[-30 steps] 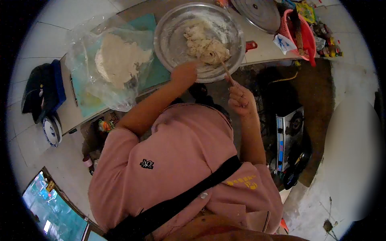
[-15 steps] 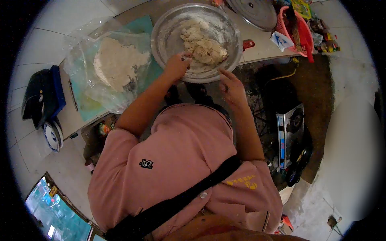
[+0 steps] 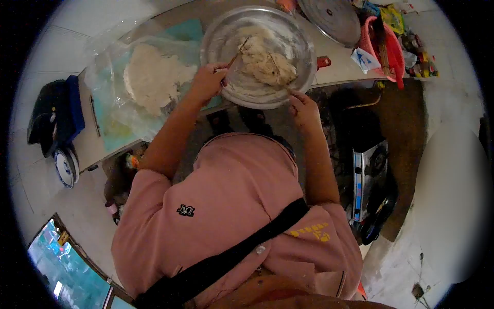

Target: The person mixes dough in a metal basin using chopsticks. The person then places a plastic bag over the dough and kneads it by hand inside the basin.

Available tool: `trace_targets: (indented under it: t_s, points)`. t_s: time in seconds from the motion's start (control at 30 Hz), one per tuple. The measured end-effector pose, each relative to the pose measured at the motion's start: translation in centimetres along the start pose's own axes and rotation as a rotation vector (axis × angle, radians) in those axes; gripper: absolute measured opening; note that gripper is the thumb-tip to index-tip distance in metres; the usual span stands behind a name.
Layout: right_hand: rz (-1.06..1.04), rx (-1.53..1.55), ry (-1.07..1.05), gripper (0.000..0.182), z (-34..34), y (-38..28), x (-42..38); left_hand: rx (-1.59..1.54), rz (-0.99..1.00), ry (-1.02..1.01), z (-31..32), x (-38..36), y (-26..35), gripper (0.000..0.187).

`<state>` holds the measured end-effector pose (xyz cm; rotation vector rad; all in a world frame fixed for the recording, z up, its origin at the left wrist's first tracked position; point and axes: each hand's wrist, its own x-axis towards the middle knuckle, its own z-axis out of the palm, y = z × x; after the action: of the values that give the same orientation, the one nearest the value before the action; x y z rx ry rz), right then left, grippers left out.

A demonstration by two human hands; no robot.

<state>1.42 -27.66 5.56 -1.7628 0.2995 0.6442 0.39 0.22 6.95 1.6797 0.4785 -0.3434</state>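
Observation:
Lumpy dough (image 3: 267, 64) lies in a large metal bowl (image 3: 216, 38) at the top middle. My left hand (image 3: 208, 81) is at the bowl's left rim, closed on a thin stick (image 3: 239, 53) that reaches over the bowl to the dough. At the lower right rim, my right hand (image 3: 304, 109) is closed on another thin stick (image 3: 274, 64), which slants up across the dough. Left of the bowl, a flat mass of flour or dough (image 3: 149, 77) rests in a clear plastic bag (image 3: 110, 67) on a teal board (image 3: 116, 136).
A metal lid (image 3: 334, 20) and a pink basket (image 3: 393, 56) are right of the bowl, with a red handle (image 3: 323, 63) by its rim. Below right is a gas stove (image 3: 368, 175). A dark cap (image 3: 43, 121) and plates (image 3: 64, 167) are at the far left.
My left hand has moved left and slightly up to the rim. My right hand has shifted right and down. Two thin sticks now show clearly between my hands and the dough.

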Motion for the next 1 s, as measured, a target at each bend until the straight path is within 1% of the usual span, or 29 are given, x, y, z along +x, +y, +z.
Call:
trace_targets:
  t_s: [0.07,0.1,0.17,0.27,0.37,0.47,0.5,0.57,0.67,0.7,0.77,0.87,0.93,1.0]
  points:
    - [0.145,0.361,-0.038,0.030,-0.1,-1.9,-1.4,0.002,0.067,0.016,0.6,0.3,-0.7,0.027]
    - [0.145,0.317,-0.038,0.029,-0.2,-2.6,-2.0,0.005,0.101,0.021,1.0,0.4,-1.0,0.028]
    - [0.141,0.226,-0.038,0.029,-0.6,-3.9,-3.3,-0.067,0.087,-0.013,1.6,0.3,-1.2,0.029]
    - [0.005,0.088,0.053,0.031,0.2,-6.0,-5.7,-0.130,0.082,-0.033,2.0,0.2,-1.5,0.031]
    - [-0.034,-0.090,0.133,0.029,0.3,-6.8,-6.5,-0.112,0.075,-0.025,2.2,-0.2,-0.9,0.031]
    - [-0.250,-0.182,0.205,0.030,0.4,-6.6,-7.1,-0.083,0.035,-0.009,2.1,-1.1,0.6,0.030]
    - [-0.290,-0.265,0.227,0.030,0.5,-6.4,-7.0,-0.076,0.019,-0.006,2.1,-1.3,0.9,0.029]
    - [-0.370,-0.433,0.274,0.031,1.0,-5.7,-6.5,-0.226,-0.031,-0.075,2.2,-1.2,0.4,0.029]
    - [-0.408,-0.528,0.280,0.037,1.4,-1.1,-3.6,-0.382,-0.090,-0.186,2.8,-1.2,-0.4,0.032]
    - [-0.382,-0.473,0.255,0.037,2.1,-2.3,-3.8,-0.426,-0.106,-0.210,3.1,-1.3,-0.4,0.034]
    - [-0.309,-0.367,0.184,0.037,4.4,-4.7,-6.0,-0.611,-0.118,-0.277,3.9,-2.0,-0.1,0.038]
    - [-0.439,-0.357,-0.052,0.037,7.9,-4.6,-5.4,-0.826,0.148,-0.382,4.6,-1.8,-1.3,0.039]
    - [-0.420,-0.180,-0.153,0.040,10.5,-5.3,-5.1,-0.885,0.152,-0.257,3.2,-3.7,0.8,0.032]
    - [-0.410,-0.044,-0.320,0.041,12.2,-5.3,-4.1,-0.962,0.134,-0.154,1.4,-4.6,0.9,0.028]
